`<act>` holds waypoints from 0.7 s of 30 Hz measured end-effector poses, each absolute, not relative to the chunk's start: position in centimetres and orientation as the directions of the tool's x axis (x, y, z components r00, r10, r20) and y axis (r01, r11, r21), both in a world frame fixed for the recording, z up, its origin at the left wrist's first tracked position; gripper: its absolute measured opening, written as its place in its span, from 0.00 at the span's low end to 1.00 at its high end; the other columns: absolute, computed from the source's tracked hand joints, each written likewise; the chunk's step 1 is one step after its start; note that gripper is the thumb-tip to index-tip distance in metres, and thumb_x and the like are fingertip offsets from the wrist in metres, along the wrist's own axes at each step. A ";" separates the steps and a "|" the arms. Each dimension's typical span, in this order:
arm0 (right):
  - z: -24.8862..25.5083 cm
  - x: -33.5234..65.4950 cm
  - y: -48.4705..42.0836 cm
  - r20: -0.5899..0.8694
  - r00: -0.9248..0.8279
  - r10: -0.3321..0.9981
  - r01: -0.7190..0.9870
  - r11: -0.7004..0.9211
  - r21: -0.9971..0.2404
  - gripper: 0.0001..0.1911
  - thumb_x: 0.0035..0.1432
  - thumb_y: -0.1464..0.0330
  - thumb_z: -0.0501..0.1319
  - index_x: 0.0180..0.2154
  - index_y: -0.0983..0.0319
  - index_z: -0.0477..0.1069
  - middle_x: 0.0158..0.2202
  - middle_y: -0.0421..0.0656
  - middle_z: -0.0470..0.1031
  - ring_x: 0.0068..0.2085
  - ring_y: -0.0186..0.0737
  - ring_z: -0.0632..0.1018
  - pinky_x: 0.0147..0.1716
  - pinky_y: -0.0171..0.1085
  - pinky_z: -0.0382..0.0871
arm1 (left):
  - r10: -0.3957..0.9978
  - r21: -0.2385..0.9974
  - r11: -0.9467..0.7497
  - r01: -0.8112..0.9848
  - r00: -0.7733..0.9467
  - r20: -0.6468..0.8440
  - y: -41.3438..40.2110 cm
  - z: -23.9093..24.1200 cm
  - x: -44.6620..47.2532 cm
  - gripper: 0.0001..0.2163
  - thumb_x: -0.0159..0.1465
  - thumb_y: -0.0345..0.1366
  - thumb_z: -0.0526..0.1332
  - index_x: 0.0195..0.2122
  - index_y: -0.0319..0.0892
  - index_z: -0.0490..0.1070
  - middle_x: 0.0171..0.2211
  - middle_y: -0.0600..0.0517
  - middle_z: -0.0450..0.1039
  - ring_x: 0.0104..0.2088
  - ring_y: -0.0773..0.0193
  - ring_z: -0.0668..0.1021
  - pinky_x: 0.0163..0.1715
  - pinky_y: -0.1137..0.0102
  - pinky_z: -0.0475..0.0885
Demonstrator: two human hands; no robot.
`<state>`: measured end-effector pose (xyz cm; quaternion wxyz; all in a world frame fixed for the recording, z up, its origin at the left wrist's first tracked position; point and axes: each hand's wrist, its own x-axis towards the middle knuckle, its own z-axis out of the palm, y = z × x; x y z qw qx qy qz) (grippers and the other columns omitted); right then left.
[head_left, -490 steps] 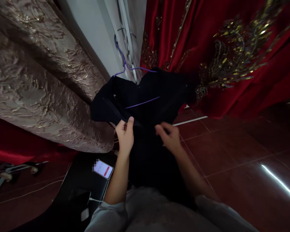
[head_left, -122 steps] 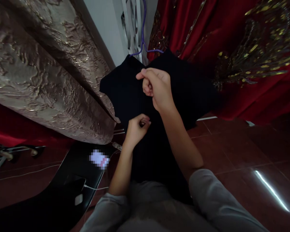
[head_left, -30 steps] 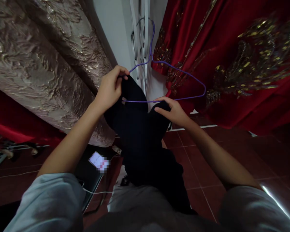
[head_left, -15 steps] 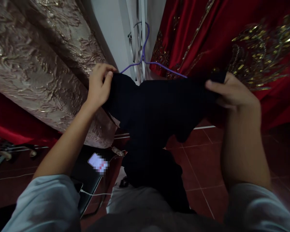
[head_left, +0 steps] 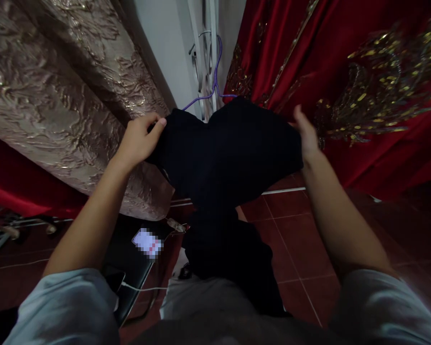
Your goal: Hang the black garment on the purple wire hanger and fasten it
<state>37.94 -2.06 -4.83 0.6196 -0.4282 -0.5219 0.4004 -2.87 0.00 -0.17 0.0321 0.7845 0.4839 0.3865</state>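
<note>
Pinching the left side of a dark garment (head_left: 230, 148) between thumb and fingers, the left hand (head_left: 138, 139) is holding it outspread; the right hand (head_left: 307, 136) is lying against the opposite edge, thumb raised, its grip impossible to tell behind cloth. Beyond, the garment is hanging over a purple hanger (head_left: 215, 86), now covering most of the right-hand wire, bare a second ago, and probably enclosing both ends. Farther off, a white metal frame (head_left: 212, 24) is standing beside the hook (head_left: 220, 48).
</note>
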 end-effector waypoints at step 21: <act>-4.8 28.7 -15.4 0.394 -0.792 0.465 0.312 0.865 -0.393 0.20 0.65 0.49 0.62 0.43 0.60 0.74 0.37 0.44 0.78 0.35 0.39 0.77 0.33 0.37 0.67 | 0.928 0.970 -0.237 0.047 0.308 0.211 -10.8 0.1 4.3 0.15 0.69 0.48 0.62 0.48 0.42 0.74 0.27 0.51 0.72 0.27 0.61 0.79 0.39 0.59 0.81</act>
